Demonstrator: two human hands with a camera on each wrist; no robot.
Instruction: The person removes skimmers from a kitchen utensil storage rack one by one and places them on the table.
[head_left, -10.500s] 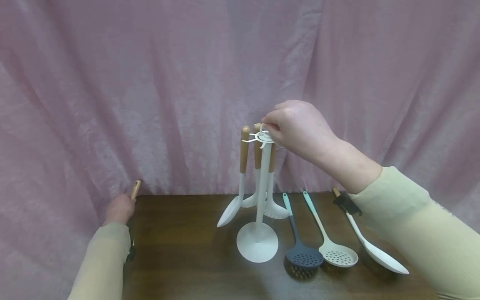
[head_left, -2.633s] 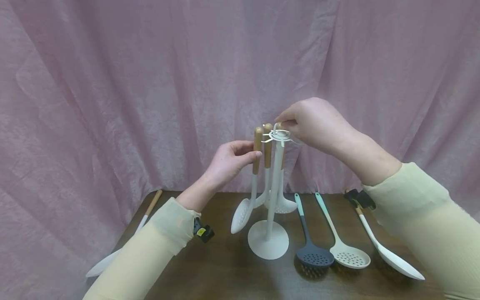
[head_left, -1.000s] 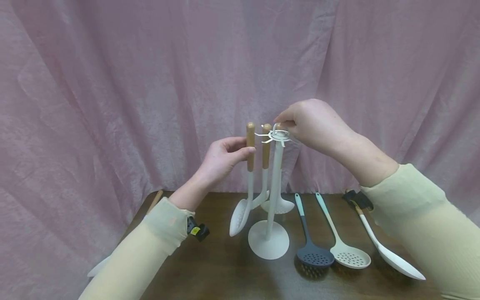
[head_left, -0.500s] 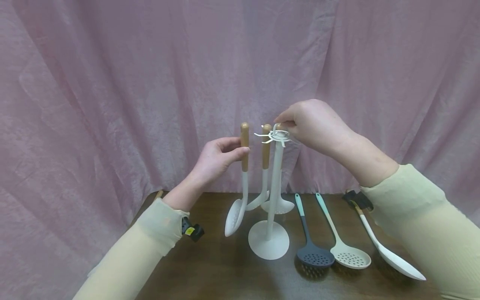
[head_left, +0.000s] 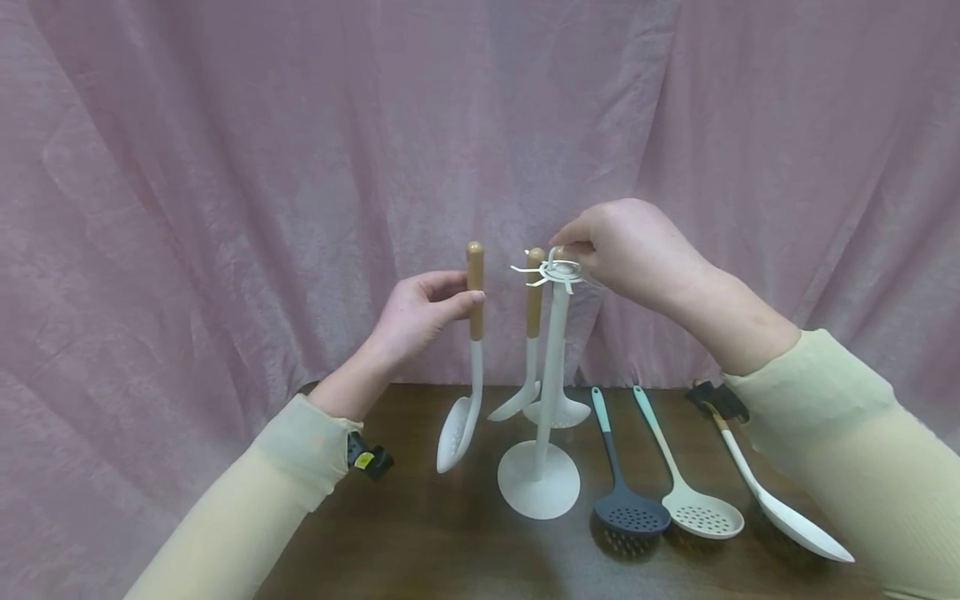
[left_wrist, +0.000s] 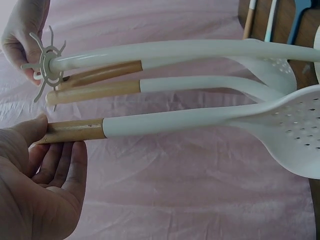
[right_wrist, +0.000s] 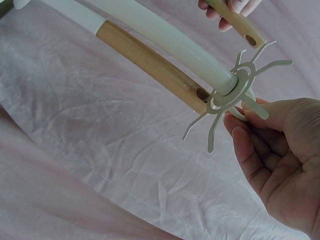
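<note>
Moved leftward off the utensil stand (head_left: 552, 333), the white slotted spoon (head_left: 457, 429) now hangs clear of the hook ring, its wooden handle pinched by the left hand (head_left: 416, 312). Right hand (head_left: 630, 250) grips the ring on top of the stand. Two white utensils remain hung. On the bench (head_left: 420, 533): dark skimmer (head_left: 630, 517), pale skimmer (head_left: 708, 517), white spoon (head_left: 795, 525).

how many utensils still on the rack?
2: a white wood-handled spoon and a white wood-handled skimmer, mostly hidden behind the white rack pole; more may be hidden.
</note>
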